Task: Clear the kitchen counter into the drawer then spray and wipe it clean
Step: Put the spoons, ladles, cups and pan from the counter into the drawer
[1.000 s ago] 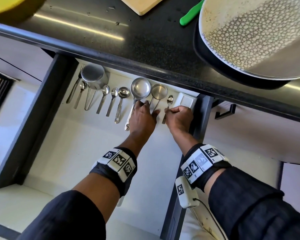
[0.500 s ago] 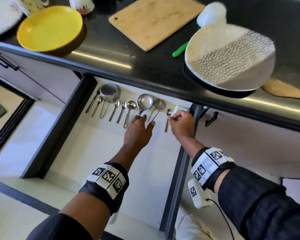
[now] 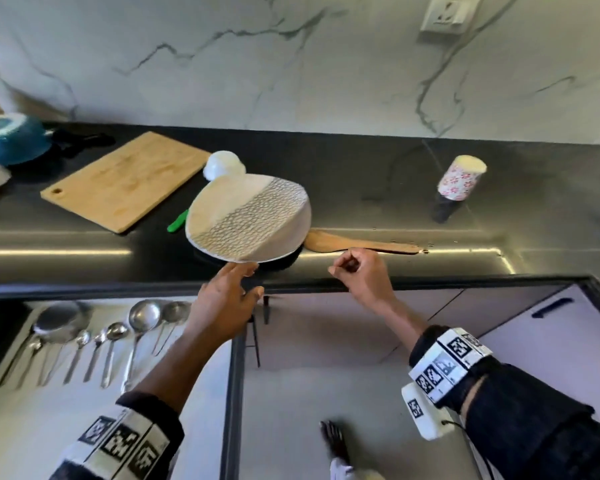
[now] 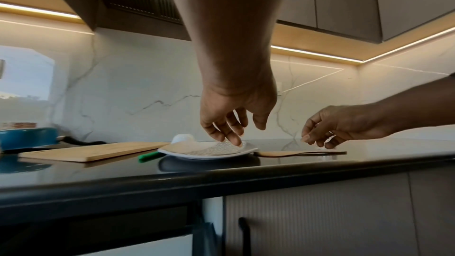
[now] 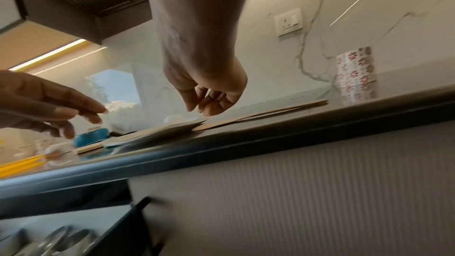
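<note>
On the black counter (image 3: 378,188) lies a white patterned plate (image 3: 246,220) on a dark pan, with a wooden spatula (image 3: 357,242) to its right. My left hand (image 3: 253,278) is open, fingers spread, just at the plate's front rim (image 4: 209,150); whether it touches the rim I cannot tell. My right hand (image 3: 340,268) hovers empty with loosely curled fingers just in front of the spatula (image 4: 295,153). In the right wrist view, nothing shows between the fingers of my right hand (image 5: 199,108). The open drawer (image 3: 235,375) at lower left holds several spoons and measuring cups (image 3: 142,317).
A wooden cutting board (image 3: 125,180), a green-handled tool (image 3: 177,221) and a white bowl (image 3: 224,164) lie left of and behind the plate. A floral cup (image 3: 461,180) stands at the right, a blue pot (image 3: 11,138) at far left. A wall socket (image 3: 447,12) is above.
Both hands have left the drawer and risen to the counter's edge. The right hand has let go of the small spoon, which stays in the drawer. My view has swung up to the counter.
</note>
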`<control>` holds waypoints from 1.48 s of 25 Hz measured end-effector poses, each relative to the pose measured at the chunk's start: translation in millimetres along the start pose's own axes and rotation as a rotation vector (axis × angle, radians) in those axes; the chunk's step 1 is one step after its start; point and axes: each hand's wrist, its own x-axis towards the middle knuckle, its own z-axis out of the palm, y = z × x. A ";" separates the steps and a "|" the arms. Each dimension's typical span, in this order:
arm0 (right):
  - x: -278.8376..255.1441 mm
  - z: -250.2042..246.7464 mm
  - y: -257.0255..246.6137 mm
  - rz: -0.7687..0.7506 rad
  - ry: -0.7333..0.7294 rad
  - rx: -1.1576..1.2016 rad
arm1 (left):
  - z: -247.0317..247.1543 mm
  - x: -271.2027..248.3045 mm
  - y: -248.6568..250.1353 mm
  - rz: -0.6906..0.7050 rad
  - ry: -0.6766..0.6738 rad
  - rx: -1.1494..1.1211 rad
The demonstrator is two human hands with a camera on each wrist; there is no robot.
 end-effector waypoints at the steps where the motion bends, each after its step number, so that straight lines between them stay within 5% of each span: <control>1: 13.3 -15.4 12.7 -0.003 0.008 -0.037 | 13.8 12.5 11.6 0.016 -0.018 0.010; 4: 50.8 -48.6 47.8 -0.023 0.016 -0.166 | 60.3 52.3 50.1 0.046 -0.057 0.026; 7: 82.6 -67.8 77.8 0.041 -0.158 -0.449 | 109.2 84.3 91.9 0.003 -0.092 -0.045; 11: 110.2 -87.8 96.6 0.019 -0.331 -0.503 | 146.4 115.9 135.7 -0.112 -0.099 -0.142; 14: 123.5 -112.1 113.5 0.128 -0.369 -0.271 | 157.0 131.2 150.7 -0.225 -0.134 -0.189; 18: 115.0 -147.8 129.0 0.181 -0.199 0.139 | 180.3 150.5 189.2 -0.355 -0.265 -0.415; 22: 111.9 -172.1 110.8 0.069 -0.386 0.295 | 196.8 174.6 238.8 -0.368 -0.237 -0.723; 24: 134.4 -193.2 112.2 0.074 -0.296 0.256 | 194.4 190.2 256.2 -0.351 -0.174 -0.775; 27: 181.6 -228.7 129.2 0.076 0.219 0.064 | 192.2 203.9 260.5 -0.293 -0.231 -0.709; 29: 212.1 -244.5 141.5 0.140 0.420 -0.187 | 193.9 203.1 254.0 -0.247 -0.273 -0.517; 34: 272.6 -247.6 175.5 0.295 0.144 -0.421 | 194.0 197.5 237.2 -0.229 -0.207 -0.347; 37: 285.3 -242.1 188.4 0.275 0.116 -0.370 | 189.5 195.4 230.1 -0.220 -0.212 -0.336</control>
